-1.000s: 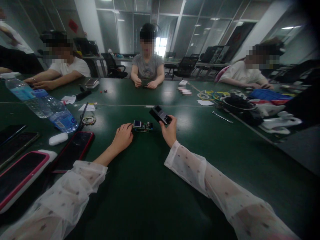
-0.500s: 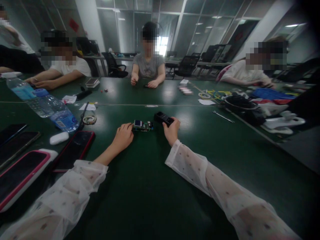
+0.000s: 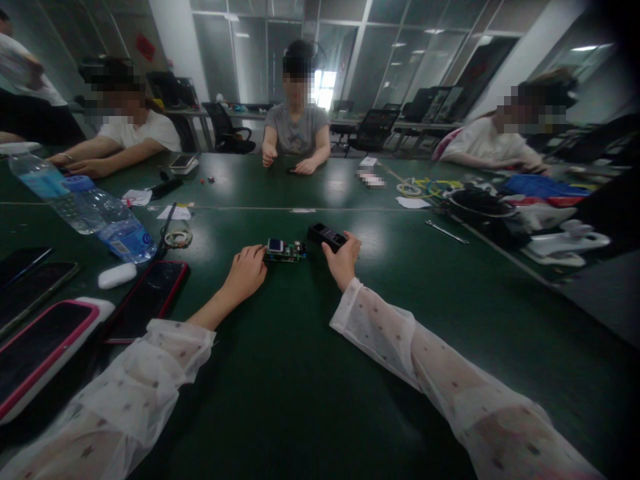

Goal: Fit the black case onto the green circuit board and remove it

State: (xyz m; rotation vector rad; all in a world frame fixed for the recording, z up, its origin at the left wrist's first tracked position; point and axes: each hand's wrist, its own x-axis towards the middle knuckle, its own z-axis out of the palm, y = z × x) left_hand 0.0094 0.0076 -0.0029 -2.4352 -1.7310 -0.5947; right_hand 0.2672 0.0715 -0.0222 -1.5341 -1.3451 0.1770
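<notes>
A small green circuit board [image 3: 286, 252] with a little square screen sits over the middle of the green table. My left hand [image 3: 245, 272] has its fingers closed at the board's left end; the thumb is hidden. To the right of the board, my right hand [image 3: 345, 259] grips a black rectangular plastic housing [image 3: 325, 235] with openings in its upper face. Thumb and fingers wrap its right end. The board and the housing are apart, with a narrow gap between them.
On the left are two water bottles [image 3: 117, 230], a white case [image 3: 117, 275] and several phones [image 3: 150, 300]. A wrench [image 3: 447, 232] lies at right, before cables [image 3: 425, 189] and a white device [image 3: 565, 243]. Several people sit around the table.
</notes>
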